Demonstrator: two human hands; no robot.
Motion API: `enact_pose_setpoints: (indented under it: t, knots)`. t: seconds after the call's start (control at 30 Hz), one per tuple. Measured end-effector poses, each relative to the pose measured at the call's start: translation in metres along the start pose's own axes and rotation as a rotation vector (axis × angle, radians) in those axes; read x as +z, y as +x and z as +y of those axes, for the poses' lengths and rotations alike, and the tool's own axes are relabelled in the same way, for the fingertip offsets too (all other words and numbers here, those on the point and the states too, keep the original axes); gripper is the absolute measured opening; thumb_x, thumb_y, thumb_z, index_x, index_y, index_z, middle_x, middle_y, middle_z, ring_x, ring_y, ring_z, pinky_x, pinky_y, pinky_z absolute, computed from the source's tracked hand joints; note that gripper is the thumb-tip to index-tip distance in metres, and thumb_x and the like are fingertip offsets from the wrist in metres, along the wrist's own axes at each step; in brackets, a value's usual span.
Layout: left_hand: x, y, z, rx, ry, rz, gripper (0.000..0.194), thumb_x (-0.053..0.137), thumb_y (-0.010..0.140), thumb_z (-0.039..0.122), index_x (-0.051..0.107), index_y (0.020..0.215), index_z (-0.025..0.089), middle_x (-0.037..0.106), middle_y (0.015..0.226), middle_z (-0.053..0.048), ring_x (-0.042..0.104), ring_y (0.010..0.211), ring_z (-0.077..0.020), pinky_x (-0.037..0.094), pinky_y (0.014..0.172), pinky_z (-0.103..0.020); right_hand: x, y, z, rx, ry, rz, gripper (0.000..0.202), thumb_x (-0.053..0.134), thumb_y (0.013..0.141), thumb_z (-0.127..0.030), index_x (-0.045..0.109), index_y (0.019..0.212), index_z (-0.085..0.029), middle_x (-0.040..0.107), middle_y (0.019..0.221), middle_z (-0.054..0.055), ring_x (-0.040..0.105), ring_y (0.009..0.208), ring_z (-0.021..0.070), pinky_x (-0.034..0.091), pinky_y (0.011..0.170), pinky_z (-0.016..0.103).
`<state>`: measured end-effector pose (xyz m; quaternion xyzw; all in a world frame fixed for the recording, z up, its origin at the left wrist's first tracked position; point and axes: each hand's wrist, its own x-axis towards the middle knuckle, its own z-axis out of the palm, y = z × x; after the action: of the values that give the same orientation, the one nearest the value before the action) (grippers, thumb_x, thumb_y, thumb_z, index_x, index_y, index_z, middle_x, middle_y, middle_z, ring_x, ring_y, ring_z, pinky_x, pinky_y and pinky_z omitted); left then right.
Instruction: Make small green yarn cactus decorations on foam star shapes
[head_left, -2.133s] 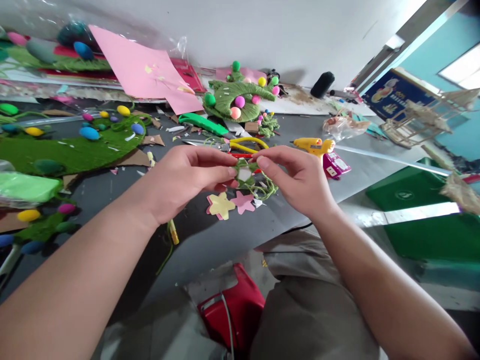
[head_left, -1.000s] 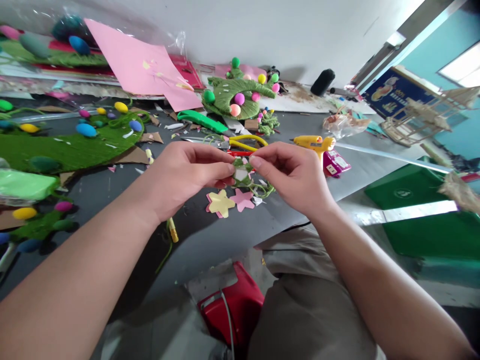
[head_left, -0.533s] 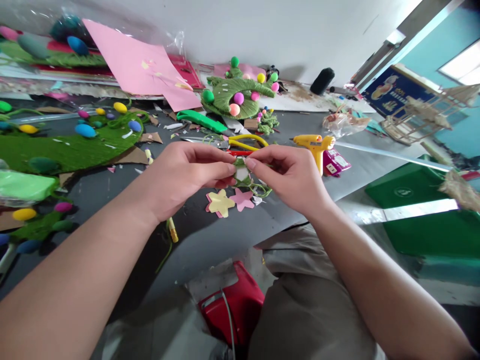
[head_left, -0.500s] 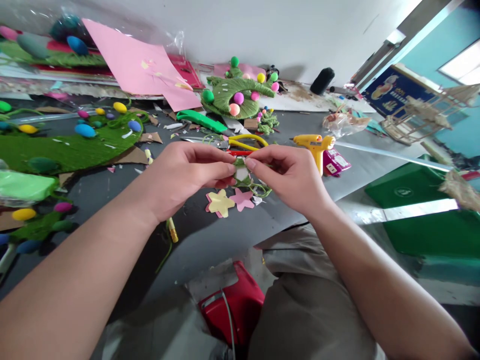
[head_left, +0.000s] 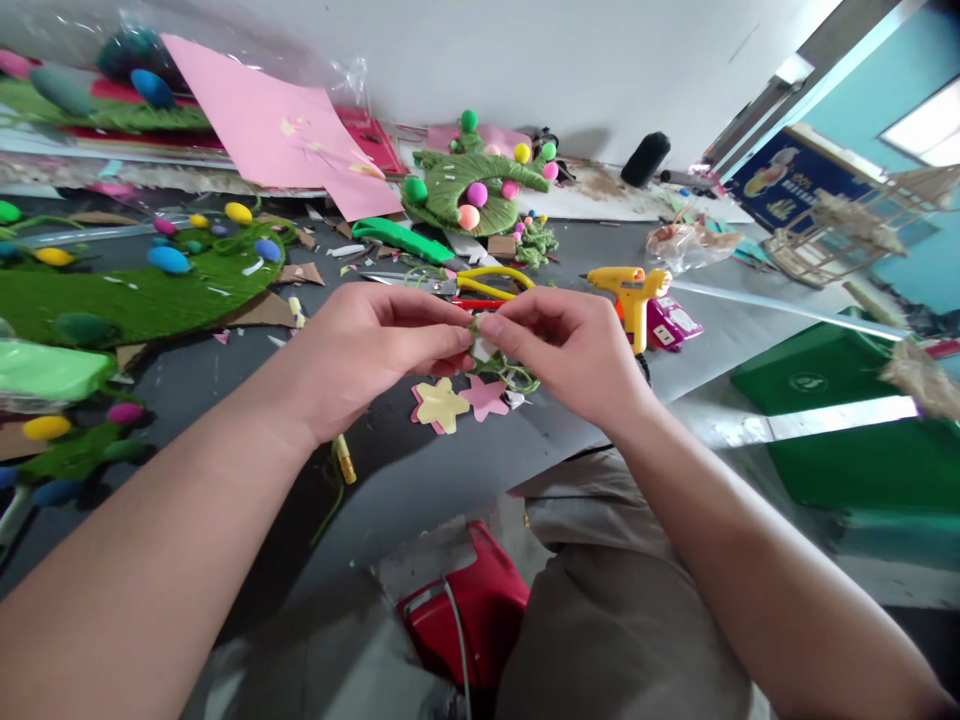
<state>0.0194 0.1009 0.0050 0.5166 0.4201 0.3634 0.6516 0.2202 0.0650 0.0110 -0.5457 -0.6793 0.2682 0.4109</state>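
My left hand [head_left: 379,350] and my right hand [head_left: 574,350] meet over the table, both closed in a pinch. Between their fingertips is a small white piece with green yarn [head_left: 484,350] around it, mostly covered by the fingers. Loose green yarn [head_left: 517,378] curls below it, beside my right fingers. Just beneath lie a yellow paper flower [head_left: 441,405] and a pink paper star [head_left: 486,398]. Behind the hands rest scissors with yellow handles [head_left: 495,284]. A yellow hot glue gun [head_left: 628,290] stands to the right of my right hand.
A green cutter knife [head_left: 401,239] and a green yarn-wrapped shape with pompoms [head_left: 480,190] lie farther back. Large green decorated pieces [head_left: 135,290] fill the left, near a pink paper sheet [head_left: 277,130]. Paper scraps are scattered around. A red stool [head_left: 480,610] stands below the table edge.
My right thumb and fingers have shifted slightly left, covering more of the small piece. My left hand has hardly moved.
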Motion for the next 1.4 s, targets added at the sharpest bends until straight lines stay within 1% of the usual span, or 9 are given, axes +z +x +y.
enact_pose_setpoints:
  t: [0.33, 0.5, 0.57, 0.77, 0.93, 1.07, 1.2, 1.27, 1.4]
  knots:
    - [0.0, 0.001, -0.001, 0.0, -0.021, -0.013, 0.011, 0.088, 0.073, 0.023, 0.086, 0.084, 0.023, 0.082, 0.08, -0.003, 0.076, 0.074, -0.0159, 0.063, 0.075, -0.024, 0.0, 0.001, 0.0, 0.008, 0.004, -0.034, 0.039, 0.079, 0.084, -0.058, 0.077, 0.083, -0.019, 0.062, 0.069, 0.0, 0.046, 0.06, 0.0102, 0.035, 0.052, 0.028]
    - [-0.001, 0.001, 0.0, 0.003, -0.035, -0.023, 0.008, 0.088, 0.073, 0.024, 0.086, 0.081, 0.024, 0.082, 0.08, -0.002, 0.077, 0.074, -0.0159, 0.064, 0.076, -0.024, -0.003, 0.002, -0.006, 0.005, -0.001, -0.039, 0.055, 0.065, 0.091, -0.067, 0.062, 0.065, -0.018, 0.045, 0.062, -0.002, 0.038, 0.058, 0.0091, 0.029, 0.052, 0.027]
    - [0.0, 0.001, 0.0, 0.003, -0.032, -0.019, 0.007, 0.088, 0.073, 0.024, 0.086, 0.079, 0.024, 0.081, 0.078, -0.002, 0.076, 0.073, -0.016, 0.064, 0.076, -0.024, -0.004, 0.001, -0.008, 0.001, -0.006, -0.048, 0.057, 0.063, 0.09, -0.069, 0.059, 0.064, -0.018, 0.042, 0.062, -0.003, 0.036, 0.059, 0.009, 0.027, 0.051, 0.027]
    - [0.001, 0.001, 0.0, -0.01, -0.013, -0.015, 0.008, 0.088, 0.073, 0.024, 0.086, 0.08, 0.024, 0.082, 0.081, -0.002, 0.078, 0.074, -0.0168, 0.064, 0.076, -0.025, -0.007, 0.001, -0.006, 0.013, -0.029, -0.014, 0.053, 0.063, 0.093, -0.066, 0.067, 0.072, -0.018, 0.043, 0.062, -0.002, 0.036, 0.059, 0.0093, 0.027, 0.052, 0.027]
    - [0.0, 0.001, -0.001, -0.023, -0.002, -0.005, 0.01, 0.09, 0.072, 0.026, 0.086, 0.081, 0.025, 0.082, 0.081, -0.002, 0.078, 0.075, -0.0175, 0.064, 0.076, -0.025, -0.01, 0.005, -0.001, -0.019, -0.028, 0.061, 0.043, 0.065, 0.097, -0.055, 0.068, 0.077, -0.018, 0.053, 0.068, -0.001, 0.044, 0.063, 0.0108, 0.035, 0.056, 0.027]
    - [0.0, 0.001, 0.0, -0.033, 0.014, -0.001, 0.011, 0.09, 0.071, 0.026, 0.086, 0.081, 0.025, 0.082, 0.081, -0.002, 0.078, 0.076, -0.018, 0.063, 0.076, -0.026, -0.008, 0.006, 0.003, -0.005, -0.021, 0.093, 0.039, 0.063, 0.102, -0.043, 0.06, 0.071, -0.018, 0.048, 0.063, -0.003, 0.039, 0.059, 0.0094, 0.034, 0.056, 0.027]
    - [0.001, 0.001, 0.001, -0.053, 0.022, -0.013, 0.011, 0.089, 0.071, 0.024, 0.085, 0.081, 0.025, 0.081, 0.079, -0.001, 0.077, 0.074, -0.0164, 0.062, 0.076, -0.024, -0.006, 0.005, 0.001, -0.028, -0.037, 0.132, 0.047, 0.062, 0.102, -0.043, 0.052, 0.062, -0.019, 0.04, 0.058, -0.005, 0.034, 0.056, 0.0084, 0.032, 0.055, 0.027]
    - [0.002, 0.001, 0.001, -0.06, 0.028, -0.016, 0.01, 0.088, 0.071, 0.022, 0.085, 0.08, 0.024, 0.081, 0.077, -0.001, 0.077, 0.072, -0.0155, 0.061, 0.075, -0.024, -0.007, 0.004, 0.0, -0.04, -0.042, 0.139, 0.047, 0.065, 0.1, -0.043, 0.054, 0.061, -0.018, 0.039, 0.056, -0.005, 0.034, 0.056, 0.0084, 0.032, 0.054, 0.027]
    - [0.002, 0.0, 0.001, -0.071, 0.033, -0.022, 0.016, 0.088, 0.071, 0.024, 0.084, 0.087, 0.023, 0.081, 0.08, -0.001, 0.078, 0.074, -0.0169, 0.061, 0.075, -0.024, -0.01, 0.003, 0.001, -0.067, -0.005, 0.056, 0.03, 0.071, 0.097, -0.038, 0.067, 0.075, -0.017, 0.057, 0.067, -0.002, 0.047, 0.062, 0.0099, 0.038, 0.057, 0.026]
